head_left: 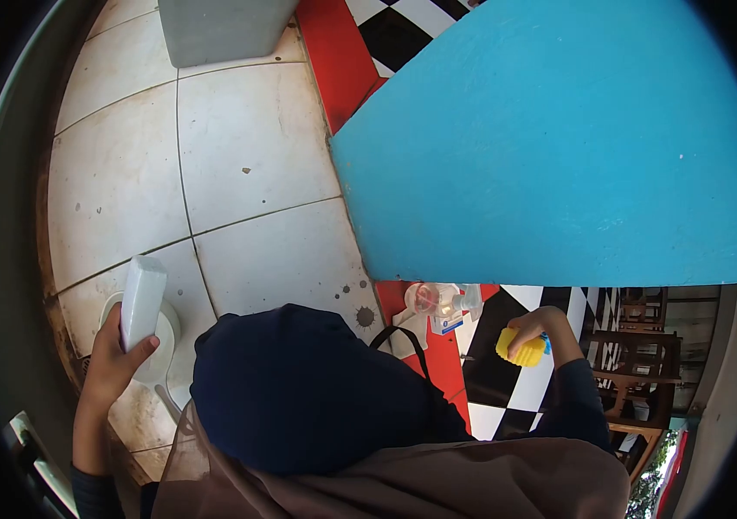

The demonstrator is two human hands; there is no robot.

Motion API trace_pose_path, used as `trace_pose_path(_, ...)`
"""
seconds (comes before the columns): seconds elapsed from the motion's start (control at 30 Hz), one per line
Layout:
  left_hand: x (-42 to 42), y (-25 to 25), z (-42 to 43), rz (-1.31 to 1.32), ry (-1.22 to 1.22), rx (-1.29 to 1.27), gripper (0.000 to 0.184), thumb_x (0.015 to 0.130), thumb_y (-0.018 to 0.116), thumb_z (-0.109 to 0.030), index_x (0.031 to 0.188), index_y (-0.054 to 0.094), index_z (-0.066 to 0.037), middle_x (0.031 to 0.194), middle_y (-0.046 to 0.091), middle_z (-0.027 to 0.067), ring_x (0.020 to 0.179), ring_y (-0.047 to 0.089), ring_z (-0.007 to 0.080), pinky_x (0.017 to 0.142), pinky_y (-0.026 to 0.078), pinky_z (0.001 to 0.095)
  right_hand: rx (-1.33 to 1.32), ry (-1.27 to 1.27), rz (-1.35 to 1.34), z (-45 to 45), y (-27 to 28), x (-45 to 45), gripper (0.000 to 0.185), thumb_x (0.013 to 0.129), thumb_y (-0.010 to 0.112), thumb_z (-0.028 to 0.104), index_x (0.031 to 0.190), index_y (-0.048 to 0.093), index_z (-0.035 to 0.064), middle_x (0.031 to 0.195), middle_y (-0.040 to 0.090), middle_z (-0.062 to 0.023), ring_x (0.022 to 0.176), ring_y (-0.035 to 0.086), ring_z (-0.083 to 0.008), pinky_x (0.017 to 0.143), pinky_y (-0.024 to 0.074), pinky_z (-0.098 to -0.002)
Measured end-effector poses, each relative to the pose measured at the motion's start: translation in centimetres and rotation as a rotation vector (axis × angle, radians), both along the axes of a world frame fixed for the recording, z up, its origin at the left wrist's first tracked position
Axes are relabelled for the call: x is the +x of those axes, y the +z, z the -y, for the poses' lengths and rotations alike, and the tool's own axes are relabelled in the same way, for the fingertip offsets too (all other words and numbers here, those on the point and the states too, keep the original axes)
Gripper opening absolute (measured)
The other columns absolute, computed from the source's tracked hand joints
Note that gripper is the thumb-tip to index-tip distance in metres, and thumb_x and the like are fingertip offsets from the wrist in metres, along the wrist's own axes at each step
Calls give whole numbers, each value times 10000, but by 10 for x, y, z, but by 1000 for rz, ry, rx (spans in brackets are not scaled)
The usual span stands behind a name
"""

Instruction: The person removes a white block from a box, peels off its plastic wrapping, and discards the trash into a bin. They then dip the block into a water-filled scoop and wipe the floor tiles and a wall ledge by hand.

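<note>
My left hand (pixel 110 363) is closed round a long white block-shaped object (pixel 142 298), held upright; its exact kind does not show. Just behind it on the tiles is a white round container (pixel 172 322), partly hidden by the hand and the block. Over on the right, my right hand (pixel 531 330) grips a yellow ridged sponge (pixel 517 353) above the black-and-white checkered floor (pixel 526 394). A bit of blue shows at the edge of that hand, too small to name.
A turquoise wall (pixel 559 147) stands ahead. At its foot, on a red strip (pixel 448 368), are clear plastic containers (pixel 424 298), a small blue-and-white box (pixel 447 325) and a pale cloth (pixel 410 339). Wooden chairs (pixel 637 372) stand far right; a grey block (pixel 228 30) is at top.
</note>
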State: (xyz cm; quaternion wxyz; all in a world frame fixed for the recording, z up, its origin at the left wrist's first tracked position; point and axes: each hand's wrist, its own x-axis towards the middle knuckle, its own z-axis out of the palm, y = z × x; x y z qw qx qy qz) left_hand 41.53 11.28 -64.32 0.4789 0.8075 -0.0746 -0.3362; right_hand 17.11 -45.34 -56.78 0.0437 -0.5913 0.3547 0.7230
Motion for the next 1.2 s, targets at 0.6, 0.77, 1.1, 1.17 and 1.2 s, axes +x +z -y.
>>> trace_pose_path(0.6,-10,95,-105,271,-489,794,433,684,686,-292,965,564,14,790,628,204,792,625,344,699,489,419,370,1542,1235,-486,90,377,914,516,750,368,1319,375,145,1142,469,-199,1052,500,-340,780,481,-395)
trace_pose_path(0.77,-8,75,-132,86,-620,713,463,601,702,-327,912,640,10,800,649,170,775,636,310,688,505,382,404,1691,857,-648,62,371,1118,496,803,374,1407,188,165,1220,513,-165,1019,580,-307,810,481,-411)
trace_pose_path(1.1,0,-7,-96,-312,-837,196,587,642,705,-417,1081,593,-44,888,601,136,868,613,242,637,556,360,388,1725,849,-662,47,367,1029,505,765,451,1343,278,103,1241,445,-216,1146,450,-339,842,461,-447)
trace_pose_path(1.17,-8,-23,-96,-360,-802,166,579,640,710,-409,1073,588,-44,870,607,128,907,600,223,615,538,346,451,1687,757,-638,29,375,995,515,744,474,1323,298,101,1226,450,-220,1143,450,-339,835,461,-454)
trace_pose_path(1.2,-14,-28,-97,-338,-773,130,569,640,712,-402,1060,587,-41,867,609,128,904,598,224,630,527,345,478,1650,714,-627,21,380,989,521,734,488,1320,299,100,1217,453,-225,1136,454,-341,830,462,-454)
